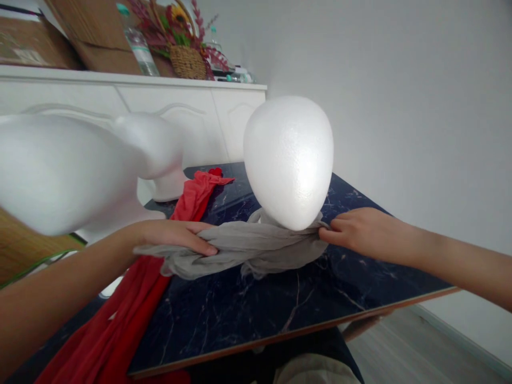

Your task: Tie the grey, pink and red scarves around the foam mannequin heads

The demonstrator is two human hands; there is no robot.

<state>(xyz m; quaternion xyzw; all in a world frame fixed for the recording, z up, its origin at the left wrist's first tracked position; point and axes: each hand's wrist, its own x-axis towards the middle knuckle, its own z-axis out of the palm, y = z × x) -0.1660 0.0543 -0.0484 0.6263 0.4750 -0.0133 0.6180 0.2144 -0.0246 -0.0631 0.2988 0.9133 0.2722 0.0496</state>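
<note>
A white foam mannequin head (288,154) stands on the dark blue marbled table in front of me. A thin grey scarf (240,242) is wrapped around its neck and lies in loose folds on the tabletop. On the left side, my left hand (180,236) is closed on the scarf, with a loose end trailing out beneath the wrist. My right hand (356,232) pinches the gathered scarf just right of the head's chin. The part of the scarf behind the neck is mostly hidden by the head.
Two more white foam heads (60,170) (154,144) stand at left. A red scarf (136,304) runs along the table's left side. Behind is a white cabinet (236,114) bearing cardboard boxes (92,32), a bottle (140,48) and a flower basket (188,61). A wall rises at right.
</note>
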